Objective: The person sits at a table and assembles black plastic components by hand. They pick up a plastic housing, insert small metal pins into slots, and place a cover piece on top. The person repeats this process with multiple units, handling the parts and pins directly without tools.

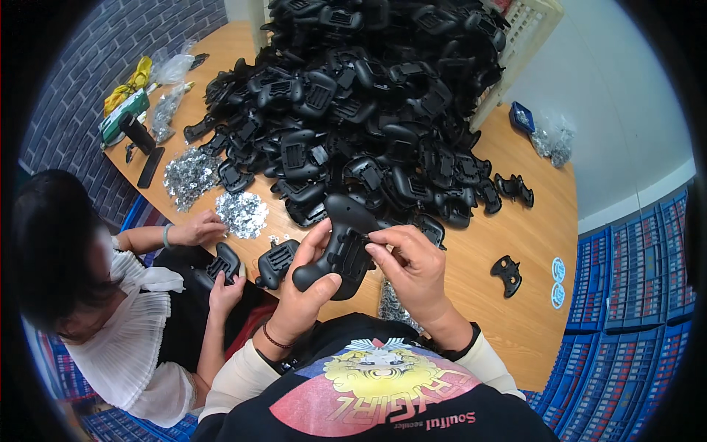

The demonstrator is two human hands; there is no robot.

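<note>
A black game controller shell (340,234) is tilted in front of my chest, its back with the slotted battery bay facing up. My left hand (300,300) grips it from the left and below, thumb on the lower grip. At the bay's right edge, my right hand (414,271) is closed in a pinch, thumb and forefinger together. Whatever lies between those fingertips is too small to make out. Close to my left wrist, another black controller shell (278,259) rests on the table. A bag of small metal parts (394,303) is partly hidden below my right hand.
A large heap of black controller shells (317,96) fills the table's far middle. Two piles of small silvery metal pieces (241,214) lie left. A co-worker (125,309) there holds a controller. At right are a single controller (506,275), a blue box (521,118) and stacked blue crates (633,280).
</note>
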